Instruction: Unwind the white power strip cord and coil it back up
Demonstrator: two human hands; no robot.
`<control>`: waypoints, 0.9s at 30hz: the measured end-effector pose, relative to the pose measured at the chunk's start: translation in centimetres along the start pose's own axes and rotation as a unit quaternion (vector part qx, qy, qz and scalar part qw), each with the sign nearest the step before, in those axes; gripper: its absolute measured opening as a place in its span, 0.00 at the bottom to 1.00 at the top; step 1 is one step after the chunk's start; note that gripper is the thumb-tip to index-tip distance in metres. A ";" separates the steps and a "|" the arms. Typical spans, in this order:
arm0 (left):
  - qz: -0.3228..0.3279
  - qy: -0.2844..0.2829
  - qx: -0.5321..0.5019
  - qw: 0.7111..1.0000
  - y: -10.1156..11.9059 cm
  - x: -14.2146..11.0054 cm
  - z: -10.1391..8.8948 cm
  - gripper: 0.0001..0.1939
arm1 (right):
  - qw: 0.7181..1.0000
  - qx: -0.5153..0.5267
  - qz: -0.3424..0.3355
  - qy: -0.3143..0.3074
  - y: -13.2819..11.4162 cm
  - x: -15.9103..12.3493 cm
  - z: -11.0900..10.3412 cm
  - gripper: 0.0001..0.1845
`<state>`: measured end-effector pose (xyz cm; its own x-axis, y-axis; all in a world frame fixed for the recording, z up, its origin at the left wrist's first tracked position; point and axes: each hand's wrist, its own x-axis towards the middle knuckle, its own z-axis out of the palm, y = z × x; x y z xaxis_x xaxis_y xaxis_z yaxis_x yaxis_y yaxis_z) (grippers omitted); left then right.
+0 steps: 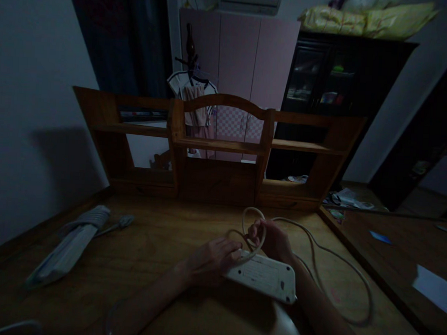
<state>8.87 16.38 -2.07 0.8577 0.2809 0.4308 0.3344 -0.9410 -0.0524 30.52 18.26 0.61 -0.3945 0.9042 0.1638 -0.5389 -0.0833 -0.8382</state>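
Observation:
A white power strip (265,275) is tilted above the wooden desk, its underside with screw holes facing me. My left hand (215,257) is closed around its left end, thumb on the near face. Behind the strip, my right hand (267,236) pinches the strip's pale power cord (252,209), which loops between both hands. More of the cord sweeps out in a wide curve on the desk to the right. A second power strip (67,249), with its cord wound around one end, lies at the left; its plug (125,221) rests beside it.
A wooden shelf unit (220,146) stands along the back of the desk (160,234). To the right is a lower brown surface (387,261) with a white paper (436,288) and a blue card (379,237). A pale wall borders the left side.

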 end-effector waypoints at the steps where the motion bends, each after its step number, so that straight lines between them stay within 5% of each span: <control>1: -0.001 0.004 -0.006 1.000 0.0 0.0 0.0 0.21 | 1.000 -0.003 -0.001 0.003 -0.1 0.0 0.1 0.13; 14: 0.014 0.019 -0.005 1.000 -0.1 0.0 -0.4 0.21 | 0.999 -0.008 -0.012 -0.040 -0.3 0.0 -0.2 0.17; 20: 0.013 0.023 -0.006 1.000 -0.1 -0.1 -0.3 0.23 | 0.999 -0.006 -0.033 0.026 -0.2 0.3 0.0 0.15; 23: 0.011 0.026 -0.008 1.000 -0.4 -0.2 -0.2 0.23 | 0.992 -0.091 -0.022 0.082 -1.2 0.1 -0.2 0.17; 27: -0.007 0.022 0.000 1.000 -1.1 -0.6 0.1 0.26 | 0.955 -0.212 -0.119 0.169 -4.5 -0.9 0.0 0.13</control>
<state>8.00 17.27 -2.35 0.8352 0.2856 0.4699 0.3467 -0.9368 -0.0469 33.28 17.85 4.19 0.0028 0.9660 0.2586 -0.2046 0.2536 -0.9454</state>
